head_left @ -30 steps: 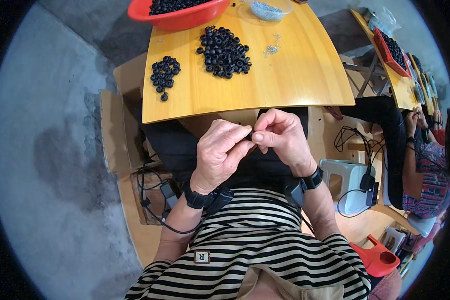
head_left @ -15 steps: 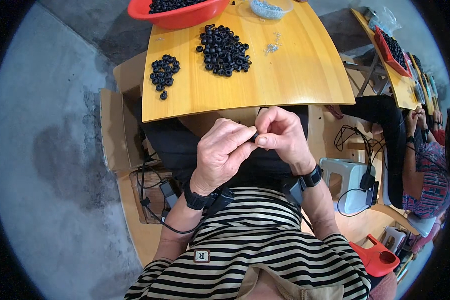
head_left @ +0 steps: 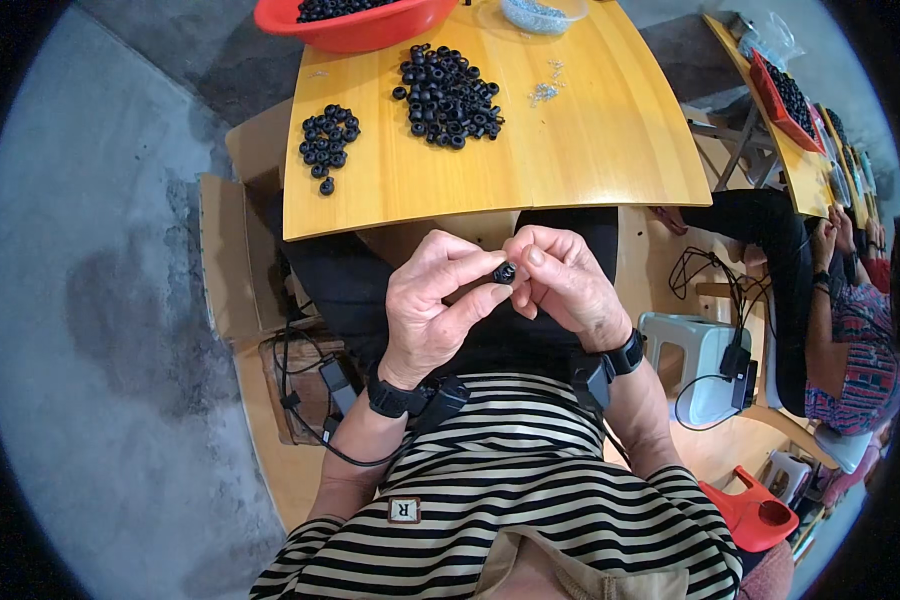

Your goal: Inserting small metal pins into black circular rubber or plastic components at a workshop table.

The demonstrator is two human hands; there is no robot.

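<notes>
Just past the near table edge, over my lap, my left hand [head_left: 432, 305] pinches a small round black part [head_left: 504, 273] between thumb and fingertips. One end of the part faces up and shows an uneven, hollow-looking middle. Right beside it, my right hand [head_left: 570, 288] has its thumb and forefinger pressed together; whatever is between them is too small to make out. On the wooden table [head_left: 600, 150] lie a larger heap of black ring-like parts [head_left: 448, 95] and a smaller group of similar parts [head_left: 327, 142] to its left.
A red basin [head_left: 370, 28] of black parts and a clear tub [head_left: 540, 16] of tiny silvery pieces stand at the far side. Some tiny pieces [head_left: 544, 92] lie loose. A cardboard box [head_left: 232, 260] is at left, a grey stool [head_left: 690, 370] at right. Another person [head_left: 850, 350] sits far right.
My hands have drawn slightly apart. The black part, mostly covered by fingers before, now shows its end in my left fingertips, and my right fingers have shifted to its side.
</notes>
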